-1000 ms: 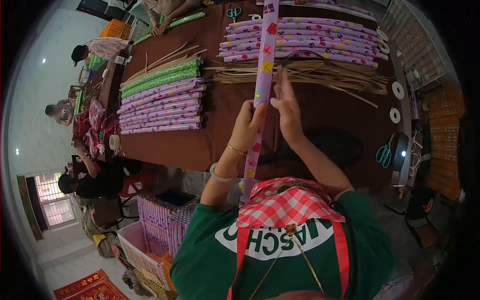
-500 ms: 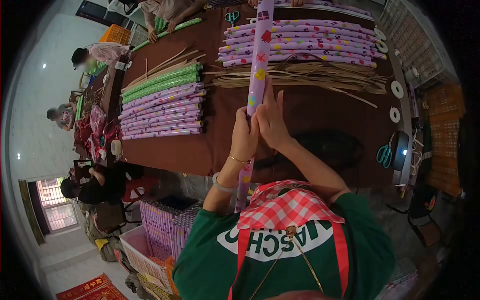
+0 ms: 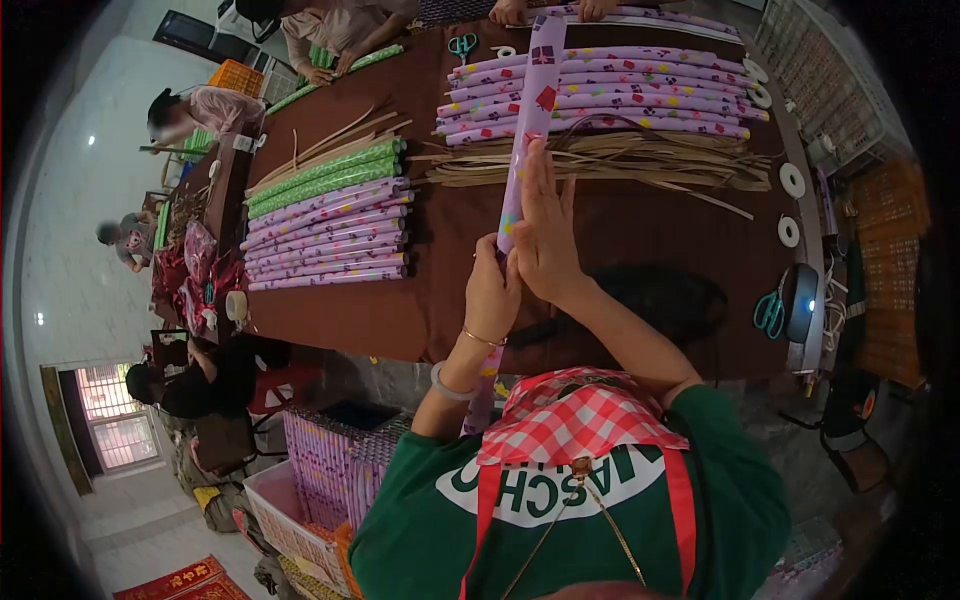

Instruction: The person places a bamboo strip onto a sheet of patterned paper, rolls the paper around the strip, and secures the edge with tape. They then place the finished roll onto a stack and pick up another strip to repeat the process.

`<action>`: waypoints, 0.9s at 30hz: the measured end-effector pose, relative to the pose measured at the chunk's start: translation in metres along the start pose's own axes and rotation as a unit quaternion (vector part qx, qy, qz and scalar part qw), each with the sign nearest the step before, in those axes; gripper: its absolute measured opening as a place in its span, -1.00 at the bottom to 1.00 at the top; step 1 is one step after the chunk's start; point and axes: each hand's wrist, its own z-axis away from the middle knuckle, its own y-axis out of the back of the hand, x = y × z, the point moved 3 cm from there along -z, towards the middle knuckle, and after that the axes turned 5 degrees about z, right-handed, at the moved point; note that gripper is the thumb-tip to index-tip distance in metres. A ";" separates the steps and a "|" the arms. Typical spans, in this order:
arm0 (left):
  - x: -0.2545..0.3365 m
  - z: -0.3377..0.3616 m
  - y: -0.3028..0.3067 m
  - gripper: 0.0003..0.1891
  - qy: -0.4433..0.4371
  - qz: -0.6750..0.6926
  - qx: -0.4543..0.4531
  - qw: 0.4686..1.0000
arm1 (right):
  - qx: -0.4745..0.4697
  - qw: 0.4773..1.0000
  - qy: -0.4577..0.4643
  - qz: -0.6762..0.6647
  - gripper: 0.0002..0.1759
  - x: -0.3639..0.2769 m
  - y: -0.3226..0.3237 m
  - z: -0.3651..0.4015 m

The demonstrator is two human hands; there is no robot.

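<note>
With left hand [image 3: 492, 295] clamped around the long lilac tube [image 3: 519, 165] and right hand [image 3: 546, 245] open, fingers straight, against its right side, press evenly, sparing the glossy printed surface any creases. Held mid-scene, slanting near to far, between green patterned rolls [image 3: 325, 178] at left and flat tan strips [image 3: 640, 162] mostly at right.

Your left hand [image 3: 492, 300] and right hand [image 3: 547, 245] hide the middle of the purple tube [image 3: 541, 70], and its near end (toward six o'clock) is lost beside your apron [image 3: 580, 415]. At twelve, the top edge cuts off whoever owns the other hands [image 3: 510, 11]. At seven, the bottom edge clips a red banner [image 3: 185, 584], its lettering too small for you to read. The head of the person [image 3: 228, 108] at ten is blurred.
</note>
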 end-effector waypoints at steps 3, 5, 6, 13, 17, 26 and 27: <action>0.003 0.004 0.001 -0.73 0.042 0.029 -0.038 0.998 | 0.015 0.999 -0.024 -0.016 -0.26 0.005 0.002 -0.001; 0.000 0.006 0.000 -0.73 0.075 0.052 -0.048 0.995 | 0.012 1.000 -0.020 -0.004 -0.25 0.006 0.003 -0.001; -0.002 0.008 -0.001 -0.74 0.107 0.075 -0.056 0.990 | 0.013 1.000 -0.020 -0.003 -0.25 0.006 0.002 0.000; 0.004 0.011 -0.001 -0.74 0.026 0.020 -0.027 0.999 | 0.013 0.999 -0.036 0.030 -0.18 0.002 -0.005 0.004; -0.013 0.017 -0.007 -0.76 0.051 0.078 -0.029 0.995 | 0.001 0.999 -0.044 -0.006 -0.15 -0.003 -0.005 0.004; 0.000 0.019 -0.004 -0.80 0.158 0.252 -0.100 0.949 | -0.049 0.970 -0.213 -0.103 -0.19 0.038 -0.019 0.022; 0.003 0.019 -0.005 -0.79 0.199 0.323 -0.117 0.918 | 0.001 0.975 -0.196 -0.107 -0.21 0.039 -0.013 0.022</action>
